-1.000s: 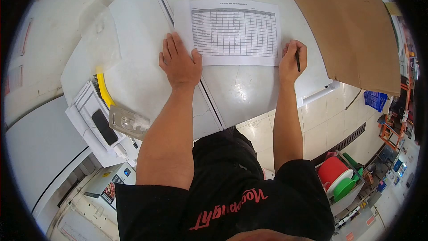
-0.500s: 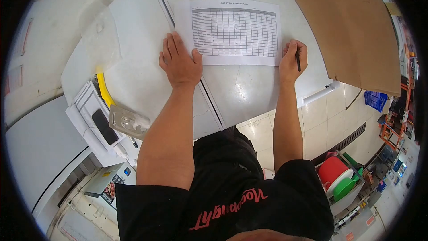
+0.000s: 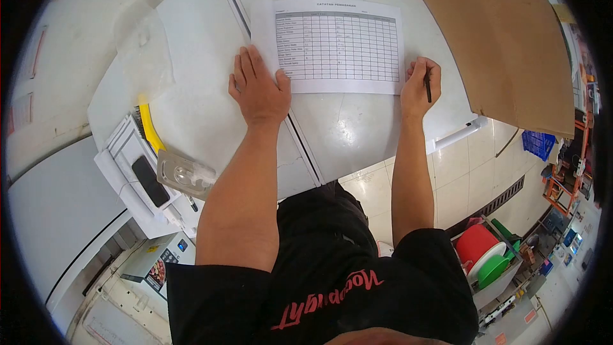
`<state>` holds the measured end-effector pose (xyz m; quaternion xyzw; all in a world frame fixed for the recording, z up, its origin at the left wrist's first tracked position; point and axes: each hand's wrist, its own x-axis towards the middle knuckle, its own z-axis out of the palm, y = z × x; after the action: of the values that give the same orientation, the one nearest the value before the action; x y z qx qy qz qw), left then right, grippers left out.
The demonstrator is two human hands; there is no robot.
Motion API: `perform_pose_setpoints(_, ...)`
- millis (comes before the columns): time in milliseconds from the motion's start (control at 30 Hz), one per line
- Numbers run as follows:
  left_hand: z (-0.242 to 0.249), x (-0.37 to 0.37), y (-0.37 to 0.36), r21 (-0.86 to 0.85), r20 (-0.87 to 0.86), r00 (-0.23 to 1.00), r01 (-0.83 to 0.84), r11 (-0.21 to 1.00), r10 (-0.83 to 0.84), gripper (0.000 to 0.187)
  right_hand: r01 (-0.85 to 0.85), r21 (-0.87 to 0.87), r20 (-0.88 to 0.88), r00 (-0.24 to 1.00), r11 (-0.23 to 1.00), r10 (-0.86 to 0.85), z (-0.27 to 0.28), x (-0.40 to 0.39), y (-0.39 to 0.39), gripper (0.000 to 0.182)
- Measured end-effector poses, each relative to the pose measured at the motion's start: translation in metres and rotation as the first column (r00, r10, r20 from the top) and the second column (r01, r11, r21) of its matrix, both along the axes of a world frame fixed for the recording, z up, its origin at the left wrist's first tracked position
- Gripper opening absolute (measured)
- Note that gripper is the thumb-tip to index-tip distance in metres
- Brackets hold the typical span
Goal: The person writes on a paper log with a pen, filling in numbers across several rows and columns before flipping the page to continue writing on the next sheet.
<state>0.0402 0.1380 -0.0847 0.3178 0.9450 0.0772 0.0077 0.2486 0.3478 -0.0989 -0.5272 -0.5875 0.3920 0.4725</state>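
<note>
A printed form with a ruled table, headed "Catatan" and a blurred second word, lies on the white freezer-like surface. Small marks show in some of its columns, and other sheets peek out behind it. My left hand rests flat at the form's lower left corner, fingers stretched out and thumb on the paper's edge. At the right edge of the form, my right hand is closed around a black pen, which points back toward me.
Brown cardboard covers the right side. To the left are a yellow-handled brush, a clear-lidded metal container, a black phone and papers. A white handle juts from the right edge. Red and green round items stand lower right.
</note>
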Motion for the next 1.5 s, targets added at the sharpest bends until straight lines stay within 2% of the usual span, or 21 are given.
perform_pose_setpoints(267, 0.001, 0.0, 0.0, 0.0, 0.007, 1.0, 0.003, 1.0, -0.003, 0.08, 0.009, 0.001, 0.03, 1.0, 1.0, -0.009, 0.004, -0.001, 0.0, 0.02)
perform_pose_setpoints(567, -0.001, -0.001, -0.001, 0.017, -0.006, 1.0, -0.008, 1.0, 0.008, 0.08, -0.023, -0.013, -0.031, 0.999, 1.0, 0.022, 0.001, -0.001, 0.001, 0.019)
perform_pose_setpoints(633, -0.001, 0.0, -0.001, 0.034, -0.005, 1.0, 0.001, 0.999, -0.001, 0.08, -0.033, 0.048, -0.027, 0.999, 0.998, 0.034, -0.003, 0.002, 0.001, 0.019)
perform_pose_setpoints(667, -0.001, 0.0, -0.001, 0.038, -0.011, 1.0, -0.01, 0.999, 0.01, 0.08, -0.021, -0.012, -0.047, 0.999, 1.0, 0.021, 0.0, 0.001, 0.0, 0.018)
perform_pose_setpoints(800, 0.002, 0.001, -0.001, 0.033, 0.003, 1.0, -0.001, 0.999, 0.001, 0.079, -0.037, 0.003, -0.063, 0.997, 0.999, 0.038, 0.003, -0.001, 0.001, 0.019)
perform_pose_setpoints(1100, 0.0, 0.001, -0.002, 0.052, -0.005, 1.0, 0.021, 0.998, -0.021, 0.079, -0.005, 0.024, -0.07, 0.997, 1.0, 0.007, -0.004, 0.001, 0.003, 0.02)
perform_pose_setpoints(1167, 0.002, 0.001, -0.002, 0.066, -0.008, 1.0, 0.014, 0.998, -0.014, 0.079, -0.046, 0.062, -0.067, 0.997, 0.997, 0.05, -0.005, 0.001, 0.003, 0.02)
perform_pose_setpoints(1200, 0.005, 0.001, -0.002, 0.037, 0.004, 1.0, 0.012, 0.999, -0.012, 0.079, -0.083, 0.067, 0.0, 0.997, 0.994, 0.083, -0.007, 0.006, 0.003, 0.022)
perform_pose_setpoints(1233, 0.007, 0.002, -0.002, 0.01, 0.015, 1.0, 0.006, 1.0, -0.006, 0.078, -0.09, 0.091, -0.009, 0.996, 0.992, 0.091, -0.009, 0.008, 0.004, 0.022)
perform_pose_setpoints(1300, 0.007, 0.001, -0.001, 0.026, 0.021, 1.0, 0.002, 1.0, -0.002, 0.078, -0.199, -0.035, -0.195, 0.962, 0.979, 0.189, -0.019, 0.015, 0.014, 0.025)
perform_pose_setpoints(1333, 0.007, 0.001, -0.003, 0.016, 0.042, 0.999, 0.006, 1.0, -0.007, 0.077, -0.202, -0.085, -0.128, 0.973, 0.976, 0.191, -0.012, 0.014, 0.012, 0.031)
perform_pose_setpoints(1367, 0.011, 0.001, -0.002, 0.043, 0.023, 1.0, -0.018, 0.999, 0.017, 0.077, -0.228, -0.055, -0.141, 0.966, 0.972, 0.219, 0.0, 0.013, 0.013, 0.031)
perform_pose_setpoints(1433, 0.016, 0.0, -0.001, 0.017, 0.092, 0.996, -0.014, 1.0, 0.012, 0.076, -0.185, -0.011, 0.218, 0.959, 0.983, 0.183, 0.016, 0.007, 0.011, 0.038)
perform_pose_setpoints(1467, 0.007, -0.001, -0.004, 0.145, 0.071, 0.997, 0.01, 0.989, -0.021, 0.08, -0.212, -0.004, 0.205, 0.956, 0.977, 0.208, 0.026, -0.004, 0.006, 0.038)
perform_pose_setpoints(1500, 0.007, -0.002, -0.005, 0.148, 0.059, 0.998, -0.021, 0.989, 0.013, 0.08, -0.253, -0.051, 0.256, 0.932, 0.966, 0.258, 0.041, -0.017, -0.002, 0.041)
